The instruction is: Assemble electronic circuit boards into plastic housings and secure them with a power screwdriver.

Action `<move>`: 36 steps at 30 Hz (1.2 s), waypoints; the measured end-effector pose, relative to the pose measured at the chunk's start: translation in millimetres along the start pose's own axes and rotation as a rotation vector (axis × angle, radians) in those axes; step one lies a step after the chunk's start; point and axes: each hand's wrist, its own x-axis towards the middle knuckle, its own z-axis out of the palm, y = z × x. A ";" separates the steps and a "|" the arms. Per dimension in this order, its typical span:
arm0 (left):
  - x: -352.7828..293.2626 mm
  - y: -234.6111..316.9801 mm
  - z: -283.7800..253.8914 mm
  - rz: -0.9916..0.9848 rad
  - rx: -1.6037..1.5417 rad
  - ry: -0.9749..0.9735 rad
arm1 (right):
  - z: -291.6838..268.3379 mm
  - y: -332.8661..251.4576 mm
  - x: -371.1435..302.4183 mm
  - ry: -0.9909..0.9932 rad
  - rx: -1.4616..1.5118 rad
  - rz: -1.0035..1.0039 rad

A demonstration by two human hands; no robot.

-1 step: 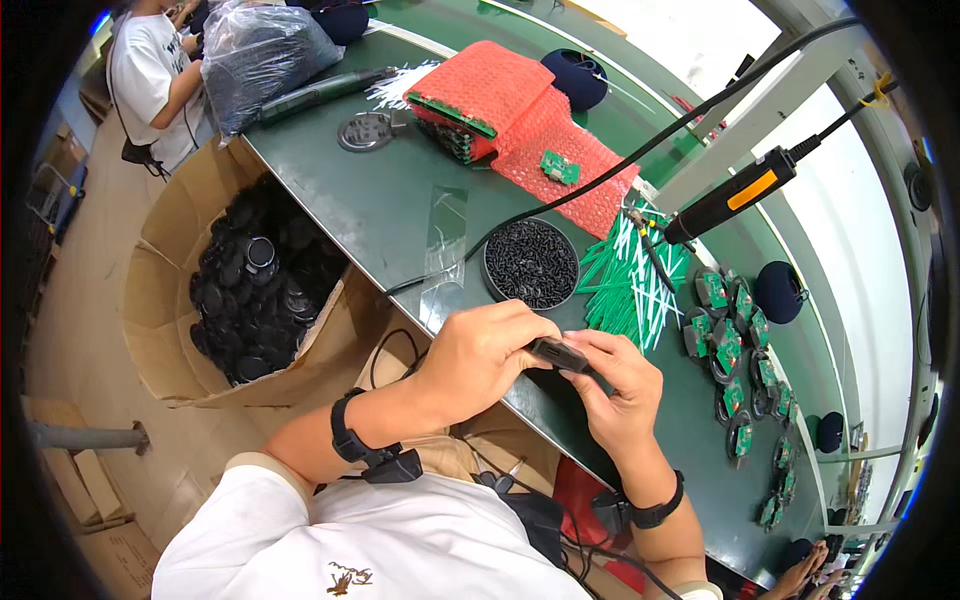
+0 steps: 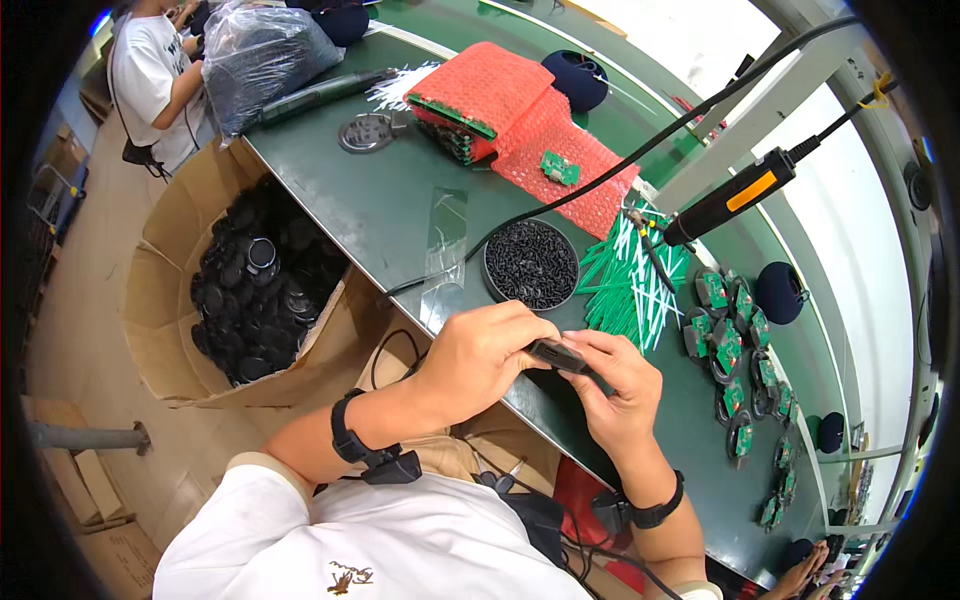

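Observation:
Between both hands, over the table's near edge, I hold a small black plastic casing (image 2: 557, 355) with its narrow side up. The fingers of my left hand (image 2: 485, 352) pinch its left end. My right hand (image 2: 622, 388) grips the right end between thumb and fingers. Much of the casing is hidden by the fingers. Just beyond it stands a round dish of small black screws or pins (image 2: 530, 263). To the right of that dish lies a pile of green and white cable ties (image 2: 625, 290).
A carton (image 2: 165, 300) of black round parts stands left of the table. Several green circuit boards with coiled black cables (image 2: 728, 350) lie at right. Red bubble wrap (image 2: 490, 85) covers more boards. A black electric screwdriver (image 2: 735, 195) hangs above the table. Another person (image 2: 150, 80) sits far left.

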 end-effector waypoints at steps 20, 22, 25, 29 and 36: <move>-36.6 3.6 -9.2 0.131 0.282 -0.228 | -3.2 10.5 4.7 -0.234 -0.001 0.213; -36.1 4.6 -9.4 0.121 0.278 -0.226 | -2.0 11.6 4.5 -0.258 -0.028 0.180; -34.3 5.5 -10.4 0.117 0.265 -0.219 | -2.9 9.8 4.8 -0.279 -0.064 0.127; -33.1 6.6 -15.7 0.084 0.234 -0.236 | -3.5 8.8 5.6 -0.296 -0.064 0.087; -65.6 17.8 -64.8 0.037 0.145 -0.366 | -8.1 11.1 -1.6 -0.276 -0.068 0.067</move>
